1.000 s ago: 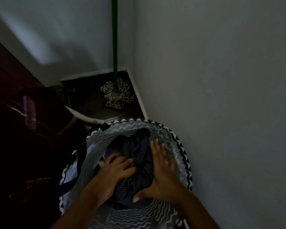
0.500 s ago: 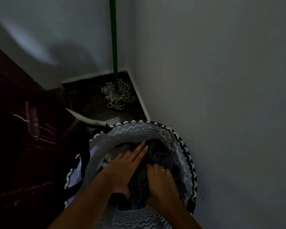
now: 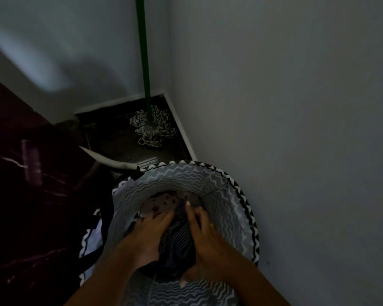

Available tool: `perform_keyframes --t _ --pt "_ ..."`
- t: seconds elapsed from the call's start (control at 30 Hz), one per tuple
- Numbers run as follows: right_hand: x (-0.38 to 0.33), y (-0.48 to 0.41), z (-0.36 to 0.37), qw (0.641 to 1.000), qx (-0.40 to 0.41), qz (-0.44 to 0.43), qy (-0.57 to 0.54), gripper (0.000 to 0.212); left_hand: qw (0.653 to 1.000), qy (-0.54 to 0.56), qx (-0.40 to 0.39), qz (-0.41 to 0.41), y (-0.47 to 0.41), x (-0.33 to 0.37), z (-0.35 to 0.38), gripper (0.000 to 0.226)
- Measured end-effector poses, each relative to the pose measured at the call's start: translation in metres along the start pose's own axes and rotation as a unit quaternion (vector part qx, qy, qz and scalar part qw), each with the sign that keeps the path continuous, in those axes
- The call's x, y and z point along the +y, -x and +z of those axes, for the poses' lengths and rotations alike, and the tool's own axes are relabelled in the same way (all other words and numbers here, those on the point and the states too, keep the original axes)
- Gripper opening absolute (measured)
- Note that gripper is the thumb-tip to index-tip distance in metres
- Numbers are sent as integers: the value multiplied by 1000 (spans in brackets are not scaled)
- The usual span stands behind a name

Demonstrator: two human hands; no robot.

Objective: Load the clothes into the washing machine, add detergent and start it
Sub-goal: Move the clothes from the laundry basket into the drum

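A round laundry basket (image 3: 241, 208) with a grey zigzag lining and black-and-white trim stands against the right wall. Inside lies dark striped clothing (image 3: 177, 239), with a pale spotted garment (image 3: 164, 203) behind it. My left hand (image 3: 148, 235) presses flat against the left side of the striped bundle. My right hand (image 3: 205, 237) cups its right side, fingers pointing away from me. Both hands squeeze the bundle between them deep in the basket. No washing machine or detergent is in view.
A mop (image 3: 152, 127) with a green handle (image 3: 143, 51) stands in the far corner on the dark floor. A white curved piece (image 3: 111, 161) lies behind the basket. A dark glossy surface (image 3: 27, 184) fills the left side. The scene is dim.
Both hands have sunk deeper into the basket and closed in around the striped clothing. The pale spotted garment now shows behind them.
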State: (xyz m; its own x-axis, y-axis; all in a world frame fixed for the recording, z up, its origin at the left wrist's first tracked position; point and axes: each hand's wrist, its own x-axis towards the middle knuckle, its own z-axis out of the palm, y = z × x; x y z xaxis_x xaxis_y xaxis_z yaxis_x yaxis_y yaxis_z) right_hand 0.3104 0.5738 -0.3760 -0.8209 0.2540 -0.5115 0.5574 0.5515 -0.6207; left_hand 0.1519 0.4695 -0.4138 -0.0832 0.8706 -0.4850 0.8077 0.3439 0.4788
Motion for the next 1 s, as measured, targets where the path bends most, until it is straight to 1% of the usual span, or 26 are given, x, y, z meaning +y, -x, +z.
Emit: perform_keyframes --t 0.03,0.1,0.13,0.17,0.2,0.27,0.33,0.37,0.4,0.43,0.5,0.53,0.6,0.63,0.7,0.73,0.8,0.83,0.9,0.97,1.0 --pt "4 0 -1 1000 4 -13 1 145 1000 -15 10 17 3 1 -3 76" --pt "13 -4 4 1000 25 -13 14 147 993 -51 64 80 6 6 -8 56" --pt "17 -7 7 1000 28 1 8 145 990 -70 68 99 6 10 -11 54" --pt "18 -10 8 999 30 15 -2 140 985 -85 93 119 6 12 -11 57" --pt "18 -12 9 999 32 35 2 132 981 -93 103 132 5 11 -11 64" --pt "17 -11 9 997 47 46 44 108 985 -83 76 133 5 11 -14 87" --pt "17 -7 7 981 125 35 141 85 992 -25 41 115 1 6 -16 116" --pt "18 -4 8 970 167 31 174 78 996 8 -8 89 0 6 -19 128" --pt "19 -3 11 960 207 26 187 73 995 28 -45 81 -1 7 -23 137" --pt "19 -1 15 953 242 13 181 67 994 26 -63 84 -3 10 -27 141" --pt "19 -1 21 945 276 -12 172 48 992 -6 -91 83 -7 13 -37 140" --pt "18 0 22 944 282 -18 169 46 991 -38 -96 82 -8 15 -42 135" --pt "15 2 20 938 294 -26 181 60 988 -96 -72 97 -12 14 -47 121" --pt "14 3 19 931 304 -29 198 63 988 -97 -69 101 -13 16 -48 117" --pt "10 7 16 919 323 -28 224 48 991 -35 -107 76 -15 19 -48 115" --pt "10 9 16 912 335 -29 233 42 989 7 -140 48 -16 22 -49 121" --pt "9 14 19 912 340 -31 229 38 978 71 -197 -5 -15 30 -54 136" --pt "9 16 20 910 348 -32 225 36 970 100 -218 -20 -15 34 -57 139" --pt "10 17 23 912 348 -30 217 34 956 141 -256 -43 -15 39 -61 135" --pt "6 21 19 919 342 -37 192 32 949 161 -263 -59 -14 40 -62 123" --pt "4 23 15 926 344 -22 155 29 947 177 -260 -66 -13 41 -61 117"
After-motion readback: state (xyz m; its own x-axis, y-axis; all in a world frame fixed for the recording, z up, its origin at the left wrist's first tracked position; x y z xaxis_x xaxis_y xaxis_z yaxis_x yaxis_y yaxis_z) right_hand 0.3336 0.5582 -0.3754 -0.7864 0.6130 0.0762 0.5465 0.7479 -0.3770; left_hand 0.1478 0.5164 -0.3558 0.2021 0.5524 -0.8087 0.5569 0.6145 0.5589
